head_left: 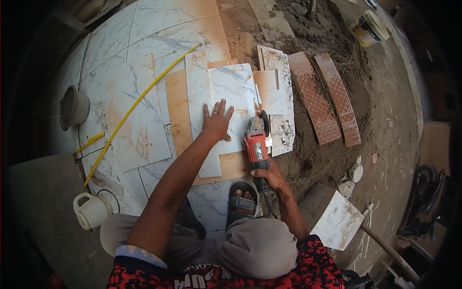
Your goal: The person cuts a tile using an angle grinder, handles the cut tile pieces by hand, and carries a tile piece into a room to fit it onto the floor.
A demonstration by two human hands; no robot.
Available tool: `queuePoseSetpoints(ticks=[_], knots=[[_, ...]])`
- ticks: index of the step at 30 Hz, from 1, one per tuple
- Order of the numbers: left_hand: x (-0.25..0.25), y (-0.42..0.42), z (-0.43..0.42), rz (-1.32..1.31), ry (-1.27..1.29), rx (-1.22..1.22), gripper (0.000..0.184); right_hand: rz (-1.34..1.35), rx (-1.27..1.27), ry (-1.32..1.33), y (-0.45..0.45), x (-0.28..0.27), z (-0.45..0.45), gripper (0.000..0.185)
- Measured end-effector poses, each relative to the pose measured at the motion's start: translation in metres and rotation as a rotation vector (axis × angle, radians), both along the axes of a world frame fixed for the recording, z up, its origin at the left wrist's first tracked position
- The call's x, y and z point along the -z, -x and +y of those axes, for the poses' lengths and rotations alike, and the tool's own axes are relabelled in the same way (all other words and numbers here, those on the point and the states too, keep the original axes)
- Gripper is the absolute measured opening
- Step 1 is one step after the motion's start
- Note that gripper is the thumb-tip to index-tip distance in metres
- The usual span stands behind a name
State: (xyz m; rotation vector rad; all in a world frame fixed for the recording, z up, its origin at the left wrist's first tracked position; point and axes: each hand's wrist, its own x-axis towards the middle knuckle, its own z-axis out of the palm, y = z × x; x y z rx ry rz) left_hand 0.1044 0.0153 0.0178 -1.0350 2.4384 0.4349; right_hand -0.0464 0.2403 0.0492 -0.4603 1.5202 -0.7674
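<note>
Grey bucket [75,107] on the tiled floor, far left of the left hand's fingers; white jug [95,211] also on that side, nearer the wearer. A yellow tape measure [136,102] runs slantwise, its upper end just beyond and left of those fingers, crossing a loose tile [144,137] well to their left. Closer in, a wooden board [176,103] shows beside a narrow tile strip [198,84].

Left hand [217,126]: fingers spread wide, palm down, laid over the strip's edge and the white marbled tile [233,77]. The tile reaches past the fingertips, away from the wearer.

Just right of the left fingers, a red-and-black angle grinder [256,147], its disc by the tile's right side; I cannot tell whether the disc touches. Right hand [270,175]: fingers wrapped round the grinder's black rear body, the disc ahead of them.

Beyond and slightly right of the right fingers, stacked tile pieces [284,96]. Farther right, two reddish patterned strips [321,108] on dirt; beyond those, a pail [369,29], tilted.
</note>
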Motion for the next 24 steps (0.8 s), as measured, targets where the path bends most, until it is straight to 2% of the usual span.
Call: queuePoseSetpoints(ticks=[6, 12, 24], knots=[[-0.003, 0.001, 0.0, -0.015, -0.017, -0.006, 0.126, 0.02, 0.006, -0.017, -0.001, 0.003, -0.004, 0.065], [-0.002, 0.001, -0.001, -0.021, -0.021, -0.005, 0.126, -0.047, 0.038, 0.022, -0.002, 0.008, 0.003, 0.065], [-0.004, 0.001, -0.001, -0.009, -0.02, 0.0, 0.125, 0.0, 0.023, 0.003, -0.004, 0.01, 0.004, 0.067]])
